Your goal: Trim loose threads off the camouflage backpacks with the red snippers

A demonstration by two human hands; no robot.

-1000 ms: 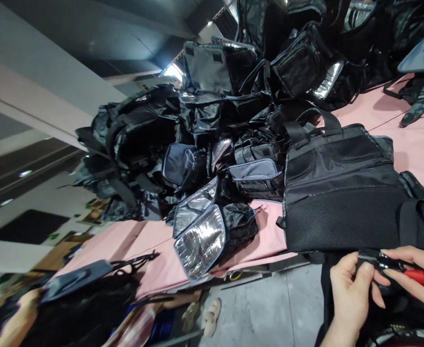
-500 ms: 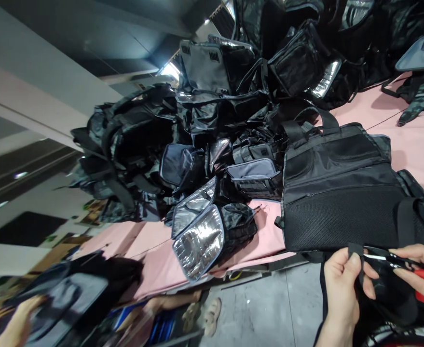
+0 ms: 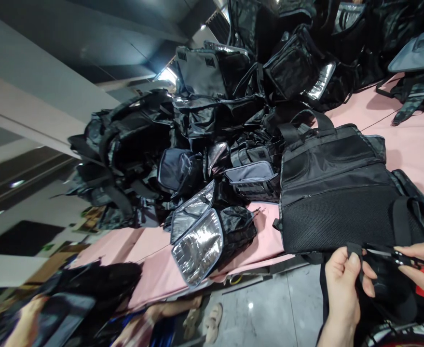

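Note:
My left hand [image 3: 344, 284] pinches the end of a black webbing strap [image 3: 354, 248] between thumb and finger. My right hand [image 3: 423, 262], partly cut off by the right edge, grips a pair of scissors [image 3: 396, 256], its blades pointing left toward the strap and the left hand. Just beyond both hands lies a large black backpack [image 3: 338, 212], mesh panel facing up and its top handle [image 3: 325, 124] away from me. Where the strap joins the backpack I cannot make out.
A pink-covered table [image 3: 154, 284] bears a heap of black bags [image 3: 212, 115]. Close to its front edge is an open bag with a silver lining [image 3: 199, 248]. At lower left, a co-worker's hand [image 3: 31, 308] is at another dark bag [image 3: 99, 284]. Grey floor [image 3: 255, 308] lies below.
The view has shifted slightly. My right hand and the scissors have moved a little to the right, while my left hand keeps its pinch on the strap. The co-worker's bag has shifted.

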